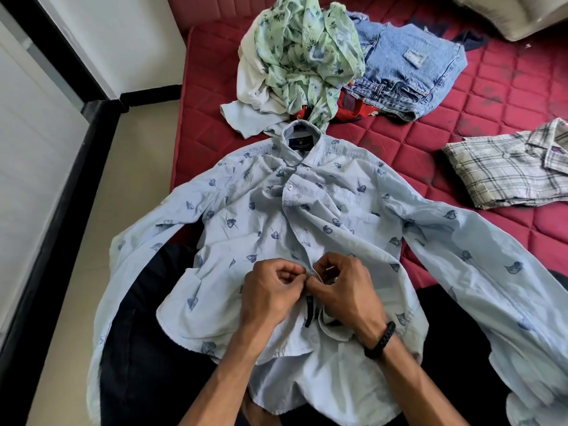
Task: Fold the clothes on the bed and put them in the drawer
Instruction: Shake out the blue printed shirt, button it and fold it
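Note:
A light blue shirt with dark leaf prints [307,210] lies face up, collar away from me, its lower part over my lap and its sleeves spread to both sides. My left hand [270,290] and my right hand [341,287] meet at the shirt's front placket near the hem, each pinching an edge of the fabric at a button. A black braided band sits on my right wrist. The upper buttons look fastened.
On the red quilted mattress [491,96] beyond the shirt lies a heap with a green floral garment [301,53], a pale garment and blue jeans [408,66]. A folded plaid shirt [507,167] sits at the right. The floor and a wall run along the left.

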{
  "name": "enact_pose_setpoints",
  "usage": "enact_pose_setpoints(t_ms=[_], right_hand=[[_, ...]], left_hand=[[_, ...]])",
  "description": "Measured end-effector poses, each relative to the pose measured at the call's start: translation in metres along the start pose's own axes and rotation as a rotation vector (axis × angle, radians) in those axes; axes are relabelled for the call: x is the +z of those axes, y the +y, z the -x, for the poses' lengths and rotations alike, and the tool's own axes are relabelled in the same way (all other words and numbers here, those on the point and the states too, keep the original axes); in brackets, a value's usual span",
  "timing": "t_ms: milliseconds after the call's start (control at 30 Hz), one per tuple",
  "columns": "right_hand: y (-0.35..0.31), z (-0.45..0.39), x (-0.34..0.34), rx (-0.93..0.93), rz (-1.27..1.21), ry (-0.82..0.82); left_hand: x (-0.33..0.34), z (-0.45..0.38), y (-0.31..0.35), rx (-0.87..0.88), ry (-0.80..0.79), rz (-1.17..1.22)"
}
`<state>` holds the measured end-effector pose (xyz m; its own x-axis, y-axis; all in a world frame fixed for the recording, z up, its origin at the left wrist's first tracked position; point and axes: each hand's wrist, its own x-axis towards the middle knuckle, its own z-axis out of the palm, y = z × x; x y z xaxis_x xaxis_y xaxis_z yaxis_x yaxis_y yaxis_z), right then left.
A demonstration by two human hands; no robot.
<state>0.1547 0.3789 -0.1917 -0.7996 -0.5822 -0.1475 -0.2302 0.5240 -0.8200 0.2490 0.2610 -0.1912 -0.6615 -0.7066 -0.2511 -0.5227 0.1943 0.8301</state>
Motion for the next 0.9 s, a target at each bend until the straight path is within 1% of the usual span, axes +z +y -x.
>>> enact_pose_setpoints(t_ms=[100, 200, 300, 467, 533, 600, 667, 767, 900], right_hand=[[0.001, -0.002, 0.001, 0.006, -0.013, 0.012], [0.002, -0.004, 0.001, 0.068, -0.088, -0.047], [0.004, -0.004, 0.003, 0.117, -0.156, -0.104], [0.005, -0.004, 0.001, 0.223, -0.438, -0.157], [0.006, -0.003, 0.0, 0.27, -0.541, -0.199], [0.007, -0.003, -0.001, 0.341, -0.697, -0.257], [0.009, -0.003, -0.003, 0.394, -0.79, -0.302], [0.009, -0.001, -0.003, 0.456, -0.797, -0.305], [0.008, 0.001, 0.001, 0.443, -0.734, -0.249]], left_hand=[[0.0, -0.002, 0.0, -0.013, 0.011, 0.021], [0.0, -0.004, -0.002, -0.027, 0.025, 0.042], [0.0, -0.007, -0.007, -0.078, 0.015, 0.08], [-0.001, -0.003, -0.006, -0.169, -0.013, 0.255], [-0.002, -0.003, -0.006, -0.169, -0.018, 0.275], [-0.004, -0.003, -0.006, -0.173, -0.019, 0.293], [-0.005, -0.003, -0.006, -0.191, -0.035, 0.321], [-0.003, -0.001, -0.009, -0.198, -0.063, 0.278], [-0.001, 0.001, -0.009, -0.209, -0.068, 0.252]])
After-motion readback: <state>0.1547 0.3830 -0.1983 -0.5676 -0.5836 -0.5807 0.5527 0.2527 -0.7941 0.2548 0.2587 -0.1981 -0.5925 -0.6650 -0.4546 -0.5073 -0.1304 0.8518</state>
